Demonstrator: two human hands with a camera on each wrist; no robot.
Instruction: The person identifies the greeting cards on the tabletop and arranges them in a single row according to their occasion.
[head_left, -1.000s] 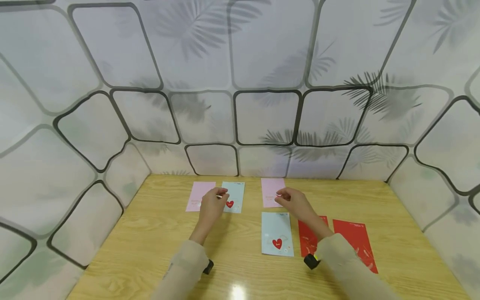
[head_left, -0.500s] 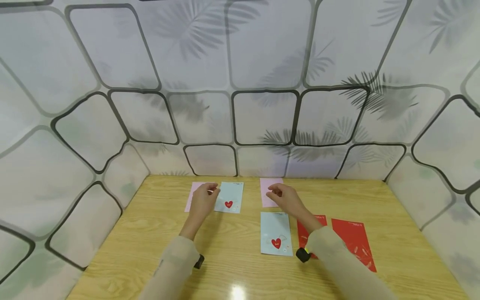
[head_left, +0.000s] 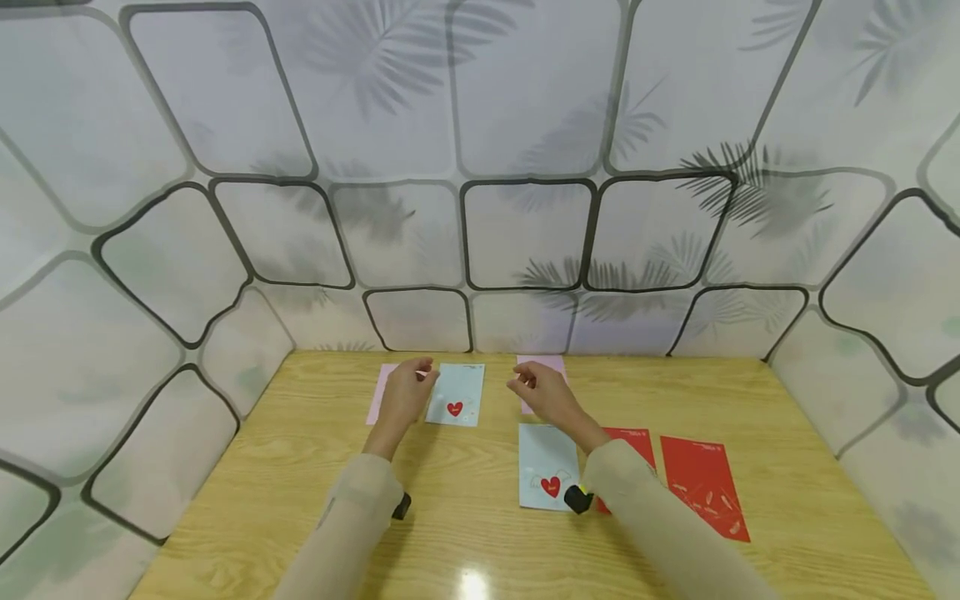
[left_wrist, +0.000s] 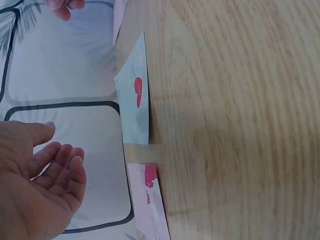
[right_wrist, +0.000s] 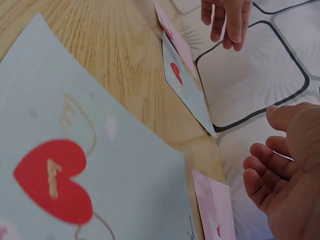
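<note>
My left hand (head_left: 405, 396) hovers over the back-left pink card (head_left: 377, 402), its fingers loosely bent with nothing between them. Just right of it lies a pale blue card (head_left: 459, 387) with a red heart, seen edge-on in the left wrist view. Over the other pink card (head_left: 553, 364) hangs my right hand (head_left: 549, 393), also holding nothing and hiding part of that card. In front of it a second pale blue card (head_left: 542, 458) lies flat; its winged heart (right_wrist: 55, 180) fills much of the right wrist view.
Two red cards lie to the right: one (head_left: 639, 446) partly under the right forearm, the other (head_left: 705, 479) farther right. The wooden table (head_left: 247, 508) meets a patterned cloth wall (head_left: 420, 321) at the back, with similar walls on both sides.
Both hands have shifted left. The left has moved off the back blue card, and the right has crossed from the pink card's right side towards its left. The cards stay put.
</note>
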